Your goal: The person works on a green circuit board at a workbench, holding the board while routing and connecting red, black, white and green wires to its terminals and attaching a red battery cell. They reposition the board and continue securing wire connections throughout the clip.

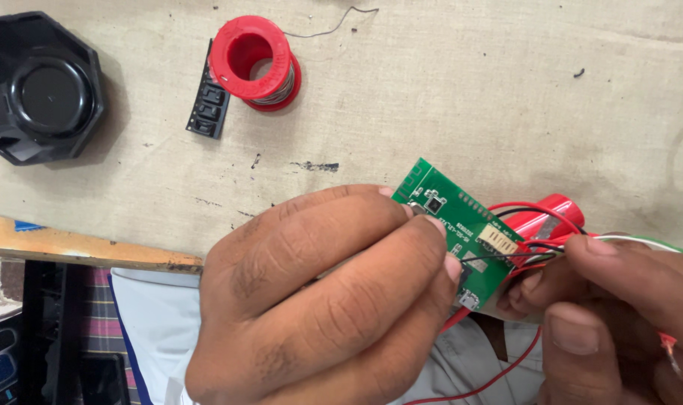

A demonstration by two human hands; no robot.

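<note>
Left hand [319, 300] pinching the small green rectangular circuit board [454, 225], right hand [619, 315] at three o'clock clamping thin red-and-black wires [540, 251]: best kept steady.

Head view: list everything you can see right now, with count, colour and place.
circuit board: one, green, centre right, pinched between both hands
wires: several, red, black and white, running from the board's right side
red cylinder: one, red, behind the board, partly hidden
solder spool: one, red, top centre on the table
display part: one, black, left of the spool
octagonal dish: one, black, top left
table: one, beige covering, wooden edge
left hand: grip on the board
right hand: grip on wires
</note>
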